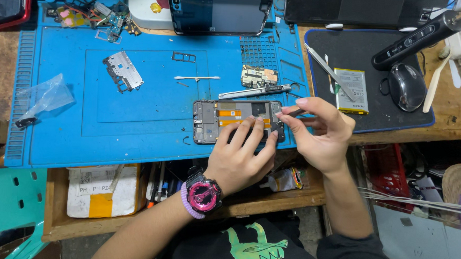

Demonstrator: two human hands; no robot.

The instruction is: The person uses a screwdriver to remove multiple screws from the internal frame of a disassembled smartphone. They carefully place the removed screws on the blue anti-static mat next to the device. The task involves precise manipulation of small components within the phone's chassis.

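While the left hand (242, 156) presses its fingers flat on the opened phone (237, 121) on the blue mat (138, 105), the right hand (318, 131) pinches a thin tool (295, 112) at the phone's right end. Farther away lies a battery (351, 90).

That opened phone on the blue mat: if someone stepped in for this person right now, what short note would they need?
Left hand: flat on the opened phone, fingers steadying its lower edge.
Right hand: pinching a thin dark tool, tip at the phone's right end.
Phone lies back off, insides exposed, on the blue mat.
Already out on the mat: metal shield plate, circuit board, cotton swab. Battery sits on the black pad.
Left: work at the phone's right end looks unfinished; parts remain loose.
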